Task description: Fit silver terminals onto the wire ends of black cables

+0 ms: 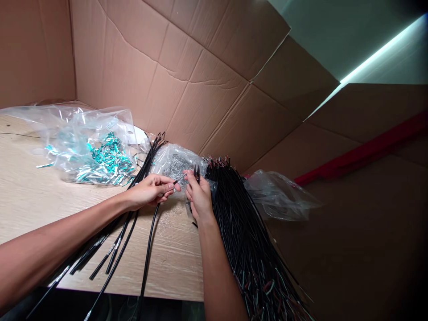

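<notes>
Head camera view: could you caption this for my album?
Left hand pinching a black cable, right hand holding dark pointed snips, beside a thick bundle of black cables.

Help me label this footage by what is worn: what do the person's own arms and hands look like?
The left hand and right hand are ungloved, with no ring visible. The left forearm and right forearm show no sleeve, watch, bracelet or marking.

Creased cardboard wall [187, 67] stands behind the table [26, 187]. Red strip [361, 150] slants across the wall's right side; bright light line [369, 59] beyond its upper right edge.
</notes>
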`<state>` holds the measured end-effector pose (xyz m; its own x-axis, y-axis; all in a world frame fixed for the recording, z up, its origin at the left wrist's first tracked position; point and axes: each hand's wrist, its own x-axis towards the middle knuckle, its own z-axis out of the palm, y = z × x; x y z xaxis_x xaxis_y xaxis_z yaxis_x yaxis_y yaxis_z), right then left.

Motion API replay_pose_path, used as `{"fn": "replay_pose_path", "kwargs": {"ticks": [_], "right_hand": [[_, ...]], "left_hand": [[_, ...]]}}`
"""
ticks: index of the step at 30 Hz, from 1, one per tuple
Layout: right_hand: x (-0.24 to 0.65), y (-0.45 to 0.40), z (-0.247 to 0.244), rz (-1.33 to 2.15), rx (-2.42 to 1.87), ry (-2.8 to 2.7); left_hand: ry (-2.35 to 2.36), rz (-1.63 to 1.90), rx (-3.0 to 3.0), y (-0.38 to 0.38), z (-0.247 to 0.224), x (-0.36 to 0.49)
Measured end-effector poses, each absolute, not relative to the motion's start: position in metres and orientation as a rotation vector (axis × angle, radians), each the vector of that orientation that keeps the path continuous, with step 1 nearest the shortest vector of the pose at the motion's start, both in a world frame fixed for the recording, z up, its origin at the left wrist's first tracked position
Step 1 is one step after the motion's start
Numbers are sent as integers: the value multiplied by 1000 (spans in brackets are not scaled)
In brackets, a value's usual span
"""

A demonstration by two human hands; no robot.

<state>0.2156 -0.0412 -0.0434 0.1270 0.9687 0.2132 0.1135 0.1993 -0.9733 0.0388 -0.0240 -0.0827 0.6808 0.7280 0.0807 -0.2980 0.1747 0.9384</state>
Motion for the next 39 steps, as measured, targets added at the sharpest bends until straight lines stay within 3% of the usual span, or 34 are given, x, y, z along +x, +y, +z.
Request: {"fn": "replay_pose_path", "kwargs": {"ticks": [4,14,19,29,39], "right_hand": [[218,-46,-34,995,-1162,-1313],[226,-48,-32,401,-1205,-1828],[222,-52,-33,416,-1223,-1723],[220,-46,-40,197,-1217,-1838],[215,-49,-41,270,-1160,-1829]], "left_hand": [[480,782,1197,-25,-82,40],[724,818,1476,-27,-81,45],[629,834,1239,-25,-80,40],[608,811,1322,-32,-81,49],[518,910,1241,-34,-78,48]]}}
